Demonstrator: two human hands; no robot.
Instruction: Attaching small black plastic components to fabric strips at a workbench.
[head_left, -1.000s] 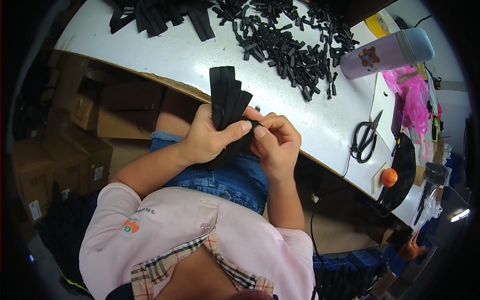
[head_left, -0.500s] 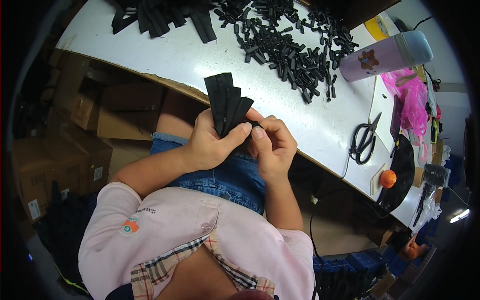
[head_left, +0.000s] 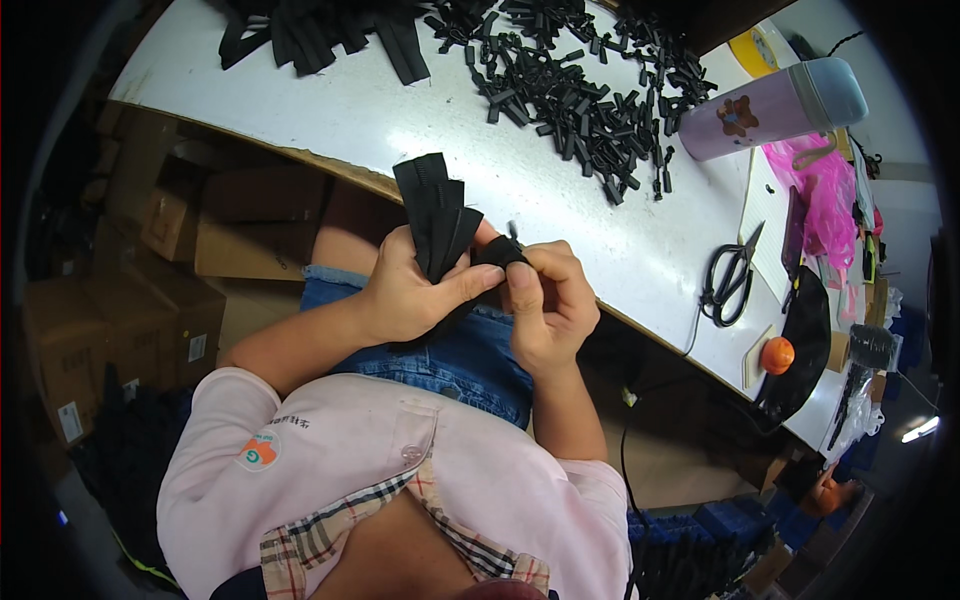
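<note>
Left hand point(head_left: 400, 290): fingers closed around a black bundle point(head_left: 432, 222), thumb toward 3 o'clock.
Right hand point(head_left: 555, 310): thumb and forefinger pinched together on a black strip point(head_left: 497, 257); grip of the other fingers cannot be told.
Bundle: ends fanned at the left hand's 12 o'clock, near the table point(head_left: 350, 125) edge.
From the hands: loose strips point(head_left: 300, 38) at 11, pulls point(head_left: 575, 110) at 1, bottle point(head_left: 755, 112) at 2, scissors point(head_left: 728, 283) at 3.

Two hands by my count, one left hand point(head_left: 405, 285) and one right hand point(head_left: 552, 305). At least three black strips point(head_left: 428, 215) in the left. Out right of the right hand: one bottle point(head_left: 755, 110), one pair of scissors point(head_left: 744, 254), one pink bag point(head_left: 828, 200). Small black pieces point(head_left: 590, 125) beyond it? Dozens, lost count.
</note>
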